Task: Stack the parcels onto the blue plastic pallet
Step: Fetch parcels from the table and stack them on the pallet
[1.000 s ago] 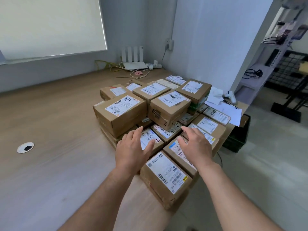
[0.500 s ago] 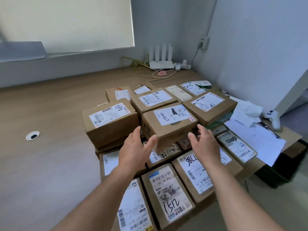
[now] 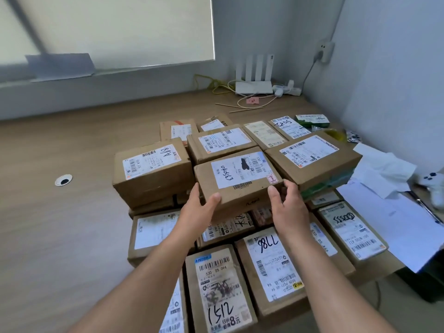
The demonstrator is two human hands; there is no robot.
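A round cable hole [image 3: 63, 180] sits in the worktop [image 3: 72, 236] at the left. Next comes a parcel marked A69 [image 3: 153, 169]. The left grip [image 3: 195, 212] clasps the near left corner of the central parcel [image 3: 240, 174], which lies atop the pile. The right grip [image 3: 288, 207] clasps its near right corner. Both thumbs are on its front face. Loose papers [image 3: 384, 169] lie farther right.

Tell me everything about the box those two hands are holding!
It is a brown cardboard parcel, box-shaped and lying flat in the top layer of the pile. A white label covers most of its top, with barcodes, black handwriting, a black blot and a small red stamp. Another barcode is printed near its front edge. The left hand and right hand grip its two near corners, thumbs at the front.
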